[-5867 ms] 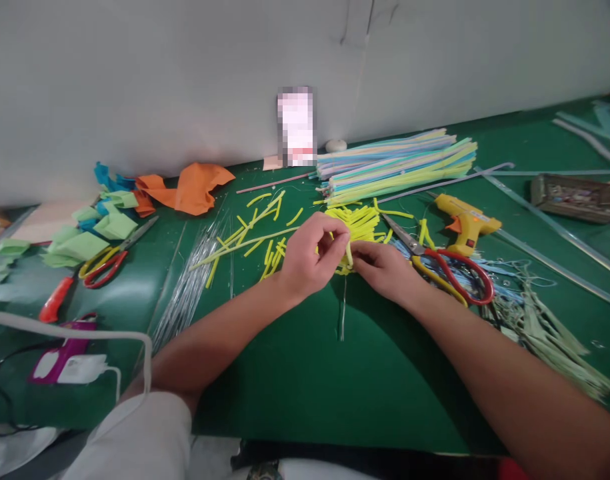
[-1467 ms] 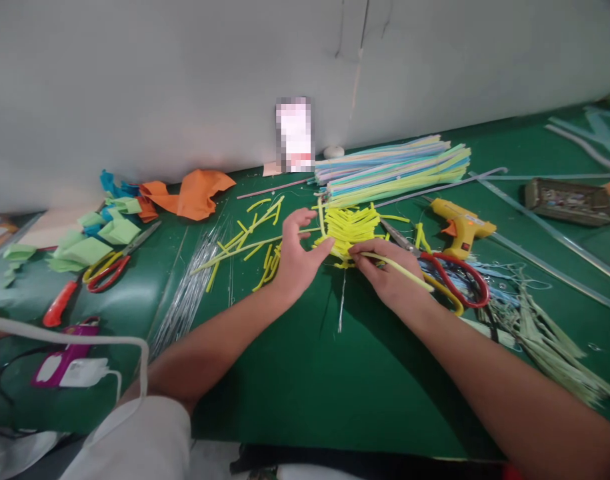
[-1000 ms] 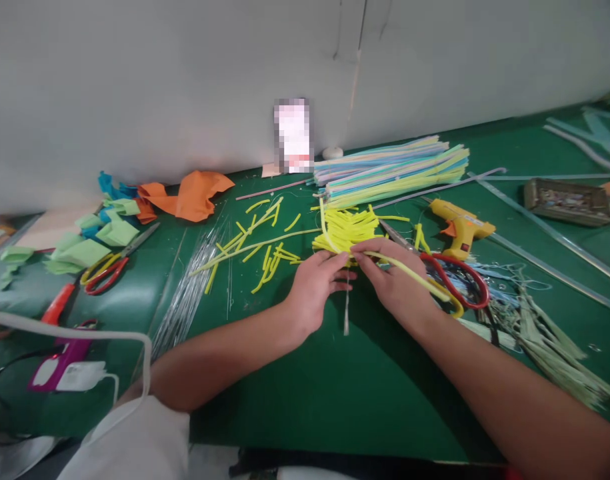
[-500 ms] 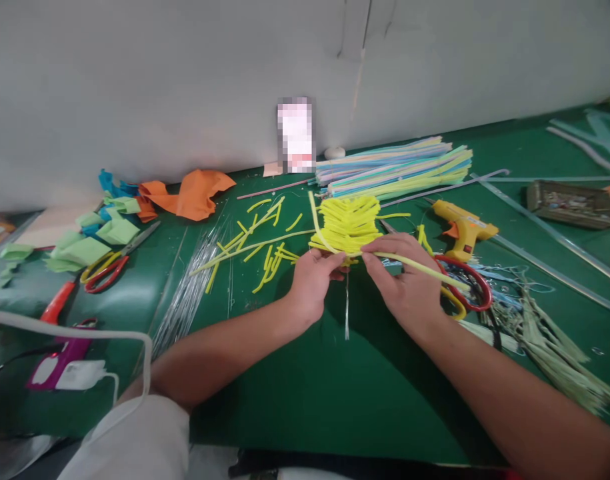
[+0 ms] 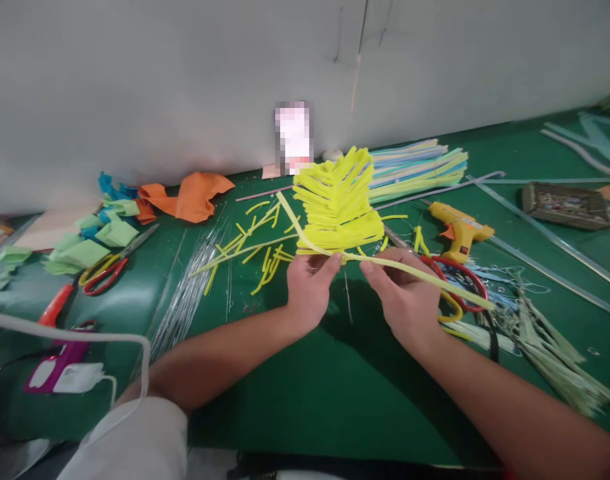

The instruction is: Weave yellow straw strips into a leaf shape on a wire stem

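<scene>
A yellow leaf shape made of pipe cleaners (image 5: 337,197) stands raised above the table, its strips slanting out from a middle line. My left hand (image 5: 312,287) is closed on its lower end, thumb on top. A long pale yellow pipe cleaner (image 5: 425,272) crosses that lower end, bending up at the left and running out to the right. My right hand (image 5: 407,293) pinches this pipe cleaner between thumb and fingers, just right of the leaf's base. Thin wire (image 5: 349,303) hangs below the leaf.
Cut yellow pieces (image 5: 269,267) and silvery wires (image 5: 189,287) lie to the left, with scissors (image 5: 115,263) beyond. Bundled pastel pipe cleaners (image 5: 425,170) lie behind. On the right are a yellow glue gun (image 5: 459,230), red-handled scissors (image 5: 477,287) and a small box (image 5: 567,205). A phone (image 5: 293,137) leans on the wall.
The leaf shape has tilted up and now shows more of its face, covering part of the pastel bundle. The long pipe cleaner's right end reaches further right and lower.
</scene>
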Tool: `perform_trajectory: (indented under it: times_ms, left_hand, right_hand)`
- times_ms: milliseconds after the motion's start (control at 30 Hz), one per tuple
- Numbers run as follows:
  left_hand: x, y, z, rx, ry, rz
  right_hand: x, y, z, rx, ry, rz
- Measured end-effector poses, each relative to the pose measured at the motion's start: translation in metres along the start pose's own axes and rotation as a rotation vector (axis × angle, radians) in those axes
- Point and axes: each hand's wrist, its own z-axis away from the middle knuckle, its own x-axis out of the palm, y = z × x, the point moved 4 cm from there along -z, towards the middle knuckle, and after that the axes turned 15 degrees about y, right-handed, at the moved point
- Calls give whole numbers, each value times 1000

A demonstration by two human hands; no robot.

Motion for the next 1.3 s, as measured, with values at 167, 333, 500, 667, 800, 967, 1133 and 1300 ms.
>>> perform_trajectory:
  times_ms: [167, 333, 500, 667, 800, 967, 1133, 1300]
  left_hand:
    - [0, 3, 2, 39, -28, -43]
    - [3, 4, 3, 27, -87, 6]
    - [13, 9, 7, -53, -139, 170]
    - [16, 5, 9, -144, -99, 245]
    - [16, 2, 9, -179, -92, 255]
    - [14, 3, 7, -147, -36, 275]
    - [13, 3, 6, -187, -27, 257]
    - [16, 6, 7, -191, -78, 218]
  right_hand:
    - [15, 12, 0, 373, -175, -9]
    - [22, 23, 2, 447, -193, -245]
    - [26, 31, 3, 520, -187, -381]
    - [29, 27, 1, 583, -202, -488]
    - [30, 27, 2, 640, -197, -536]
    - [30, 26, 2, 660, -209, -543]
    - [29, 22, 3, 711, -273, -547]
    - [30, 23, 5, 691, -278, -535]
